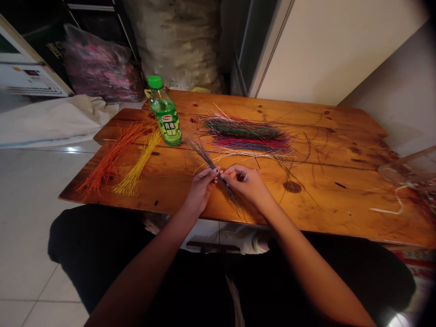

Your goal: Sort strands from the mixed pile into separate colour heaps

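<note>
Near the front edge of the wooden table, my left hand [203,185] and my right hand [245,181] meet around a thin bundle of dark strands [230,194]. Both hands pinch it near its middle, thumbs close together. The bundle slants from upper left to lower right, its ends fanning out. Just beyond my hands lies a larger pile of mixed green, red, purple and white strands [248,134]. To the left are a yellow bundle [138,170] and an orange bundle [111,159]. Whether the strands are wire or plastic I cannot tell.
A green-capped drink bottle [166,118] stands upright behind the yellow bundle. At the table's right end are a clear container [413,168] and a bent white strand [391,211]. Sacks and a plastic bag of pink items [100,68] sit beyond the table.
</note>
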Demonstrator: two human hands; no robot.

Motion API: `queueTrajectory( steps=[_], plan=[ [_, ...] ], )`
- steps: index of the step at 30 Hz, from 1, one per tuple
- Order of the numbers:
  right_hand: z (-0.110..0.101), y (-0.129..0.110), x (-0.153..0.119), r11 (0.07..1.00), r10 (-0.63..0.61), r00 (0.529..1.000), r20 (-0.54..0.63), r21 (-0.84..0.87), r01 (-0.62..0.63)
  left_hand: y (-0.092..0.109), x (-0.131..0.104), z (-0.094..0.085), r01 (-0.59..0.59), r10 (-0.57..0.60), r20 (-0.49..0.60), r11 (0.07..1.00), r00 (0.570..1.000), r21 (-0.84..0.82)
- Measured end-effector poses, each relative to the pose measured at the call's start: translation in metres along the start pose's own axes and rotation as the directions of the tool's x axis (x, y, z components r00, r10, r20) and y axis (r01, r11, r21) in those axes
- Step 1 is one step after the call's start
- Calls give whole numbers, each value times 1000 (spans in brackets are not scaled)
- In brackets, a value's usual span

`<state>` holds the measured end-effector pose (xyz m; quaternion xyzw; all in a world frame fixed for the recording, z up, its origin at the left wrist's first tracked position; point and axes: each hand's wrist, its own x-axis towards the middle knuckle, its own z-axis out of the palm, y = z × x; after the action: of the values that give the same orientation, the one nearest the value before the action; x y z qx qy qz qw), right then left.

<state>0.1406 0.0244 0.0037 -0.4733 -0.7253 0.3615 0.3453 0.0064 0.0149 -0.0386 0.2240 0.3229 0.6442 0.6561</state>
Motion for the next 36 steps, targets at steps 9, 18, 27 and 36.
queueTrajectory(
  steps=[9, 18, 27, 36],
  plan=[
    [2, -1, -1, 999, 27, 1000, -4, 39, -27, -1, 0, -1, 0, 0, -2, 1000, 1000, 11],
    [3, 1, 0, 999, 33, 999, -2, 31, -33, -1, 0, -2, 0, 0, 11, 1000, 1000, 21],
    [4, 2, -1, 999, 36, 999, -35, 12, -36, 0, 0, 0, -5, 5, 10, 1000, 1000, 19],
    [11, 6, -2, 995, 41, 997, -68, 90, -35, -1, -1, 0, -2, 2, 0, 1000, 1000, -27]
  ],
)
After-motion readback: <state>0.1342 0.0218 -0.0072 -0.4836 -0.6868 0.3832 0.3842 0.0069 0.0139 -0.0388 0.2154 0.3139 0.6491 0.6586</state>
